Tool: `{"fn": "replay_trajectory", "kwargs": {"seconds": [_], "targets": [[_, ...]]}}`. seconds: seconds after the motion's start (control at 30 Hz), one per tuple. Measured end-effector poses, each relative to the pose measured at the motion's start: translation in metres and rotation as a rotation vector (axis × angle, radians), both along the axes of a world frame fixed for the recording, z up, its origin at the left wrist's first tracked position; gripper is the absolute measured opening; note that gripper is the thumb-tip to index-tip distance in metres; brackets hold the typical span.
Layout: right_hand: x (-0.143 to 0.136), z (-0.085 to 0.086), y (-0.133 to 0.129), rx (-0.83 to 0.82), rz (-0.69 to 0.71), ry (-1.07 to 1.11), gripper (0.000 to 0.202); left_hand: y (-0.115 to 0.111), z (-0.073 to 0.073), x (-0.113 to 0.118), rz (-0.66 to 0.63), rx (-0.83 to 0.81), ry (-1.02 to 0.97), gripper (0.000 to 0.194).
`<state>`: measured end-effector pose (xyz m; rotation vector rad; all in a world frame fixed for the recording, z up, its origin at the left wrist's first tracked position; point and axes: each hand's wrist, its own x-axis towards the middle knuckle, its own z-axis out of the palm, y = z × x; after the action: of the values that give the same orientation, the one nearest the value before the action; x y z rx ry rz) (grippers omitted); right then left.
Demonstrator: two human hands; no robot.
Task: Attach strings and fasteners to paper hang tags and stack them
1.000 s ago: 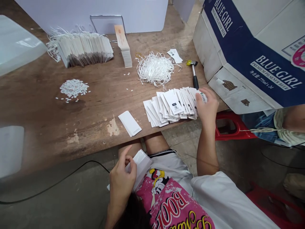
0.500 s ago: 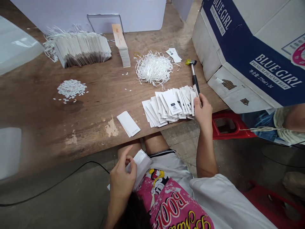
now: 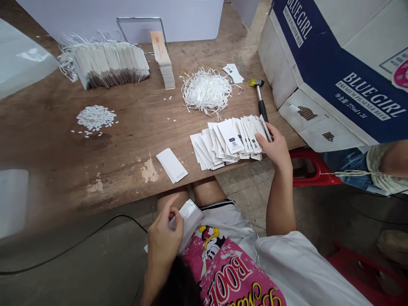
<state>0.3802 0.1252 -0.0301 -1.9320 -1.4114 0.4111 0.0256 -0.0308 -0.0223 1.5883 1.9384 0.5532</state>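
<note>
My left hand [image 3: 166, 231] is wrapped round a stack of white paper tags [image 3: 190, 216] over my lap, index finger and thumb bent above it. Along the table's front edge, a fanned row of white printed tags [image 3: 219, 142] leans over in overlapping layers. At its right end is my right hand [image 3: 274, 146], thumb in front of the end tags and fingers behind them. A small hammer [image 3: 260, 102] lies just beyond, its black handle running towards those fingers. Left of the row rests a small flat stack of white tags [image 3: 172, 165].
A heap of white strings [image 3: 207, 91], a pile of small white pieces [image 3: 95, 118], a row of strung tags [image 3: 110, 63] and an orange-topped card stack [image 3: 164, 59] lie farther back. A beer carton [image 3: 318, 80] stands right, above a red stool [image 3: 307, 168].
My right hand has shifted slightly right and down at the end of the tag row, its thumb now spread onto the front of the tags. My left hand stays nearly still.
</note>
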Motion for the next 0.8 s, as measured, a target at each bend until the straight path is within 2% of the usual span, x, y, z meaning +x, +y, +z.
{"fn": "replay_trajectory", "kwargs": {"seconds": [0.17,0.33,0.57,0.67,0.73,0.8], "targets": [[0.008,0.0,0.011,-0.006,-0.096,-0.117,0.055,0.0,-0.002,-0.001,-0.017,0.004,-0.021,0.039],[0.013,0.001,0.015,0.007,-0.036,-0.222,0.049,-0.001,-0.004,0.0,-0.001,0.011,-0.028,0.039],[0.017,-0.004,0.024,0.065,-0.107,-0.243,0.048,0.0,-0.001,0.002,-0.024,0.004,-0.025,0.038],[0.015,0.008,0.021,0.103,-0.031,-0.286,0.046,0.001,0.001,0.002,-0.012,-0.038,-0.062,0.038],[0.003,0.025,0.007,0.183,0.026,-0.345,0.039,0.002,0.002,0.0,-0.033,-0.054,-0.106,0.037],[-0.022,0.046,-0.018,0.323,0.05,-0.328,0.027,0.004,0.003,-0.001,-0.076,-0.057,-0.18,0.035]]}}
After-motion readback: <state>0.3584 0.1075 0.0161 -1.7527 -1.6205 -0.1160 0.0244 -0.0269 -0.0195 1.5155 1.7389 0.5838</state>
